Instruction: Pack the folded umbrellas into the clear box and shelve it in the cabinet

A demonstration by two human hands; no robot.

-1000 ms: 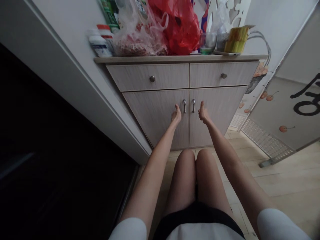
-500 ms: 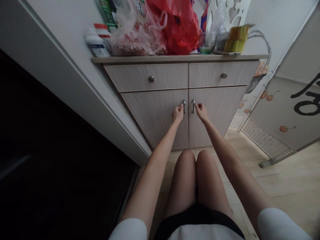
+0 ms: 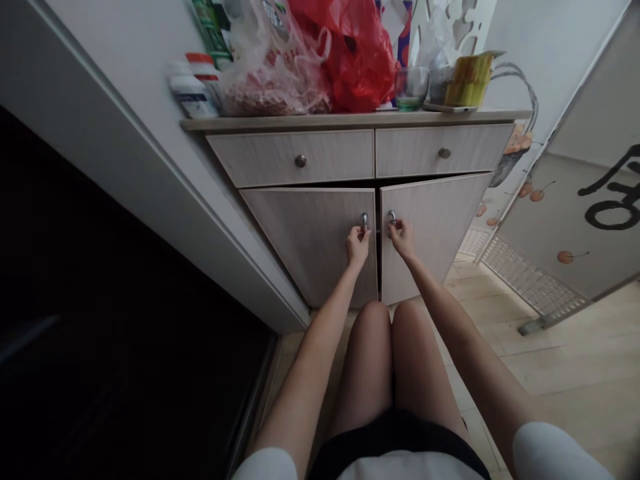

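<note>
My left hand [image 3: 358,244] is closed on the metal handle [image 3: 365,219] of the left cabinet door [image 3: 310,240]. With closed fingers, my right hand [image 3: 401,238] grips the handle [image 3: 392,216] of the right cabinet door [image 3: 440,227]. Both doors stand slightly ajar, and a dark gap shows between them and along their top edges. What is inside the cabinet is hidden. Above the doors, the left drawer [image 3: 260,157] and right drawer [image 3: 475,148] are closed, each with a round knob.
On the cabinet top [image 3: 345,121] sit white bottles [image 3: 193,93], a clear plastic bag [image 3: 270,87], a red plastic bag [image 3: 355,67], a glass [image 3: 413,90] and a yellow packet [image 3: 469,80]. A printed panel [image 3: 575,200] stands at right. My knees [image 3: 390,320] are close to the doors.
My hands took hold of the two handles and drew them toward me. Both doors, closed before, have swung slightly outward.
</note>
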